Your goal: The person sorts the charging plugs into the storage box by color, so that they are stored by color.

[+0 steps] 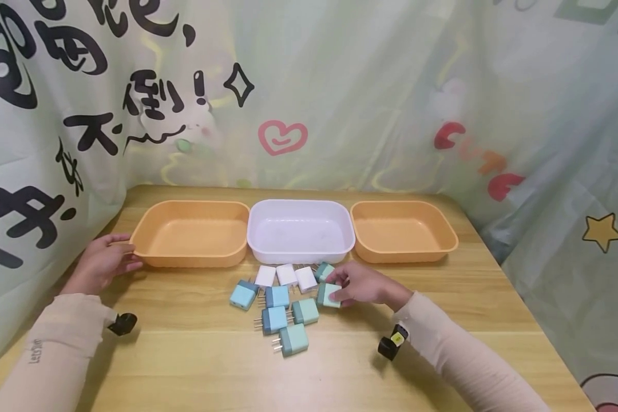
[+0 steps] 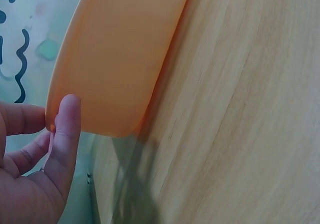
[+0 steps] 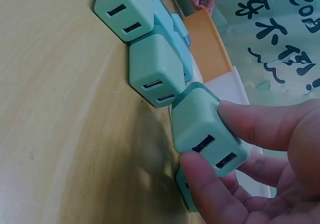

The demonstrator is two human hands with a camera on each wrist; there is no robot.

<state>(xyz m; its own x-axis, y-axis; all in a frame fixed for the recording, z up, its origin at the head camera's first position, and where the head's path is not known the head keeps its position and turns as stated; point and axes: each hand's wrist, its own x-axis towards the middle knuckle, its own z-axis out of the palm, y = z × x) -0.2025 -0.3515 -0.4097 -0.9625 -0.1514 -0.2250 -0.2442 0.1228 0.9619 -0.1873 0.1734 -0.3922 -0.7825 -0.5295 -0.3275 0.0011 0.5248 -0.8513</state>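
At the left end of the left orange tray (image 1: 190, 260), my left hand (image 1: 105, 260) holds the rim between thumb and fingers. The left wrist view shows the thumb (image 2: 66, 129) along the tray's outer wall. My right hand (image 1: 363, 283) pinches a green charger plug (image 3: 207, 129) with two USB slots, between thumb and fingertip. Another green charger plug (image 1: 324, 271) is just behind it, partly hidden by the fingers. Close by to the left lie more green plugs (image 1: 305, 311), several blue plugs (image 1: 274, 319) and three white plugs (image 1: 286, 275), some with prongs showing.
Three trays stand in a row along the back of the wooden table (image 1: 185, 355): the left orange one, a white tray (image 1: 301, 257) in the middle and another orange tray (image 1: 407, 254) at right. A printed cloth (image 1: 350, 86) hangs behind and at both sides.
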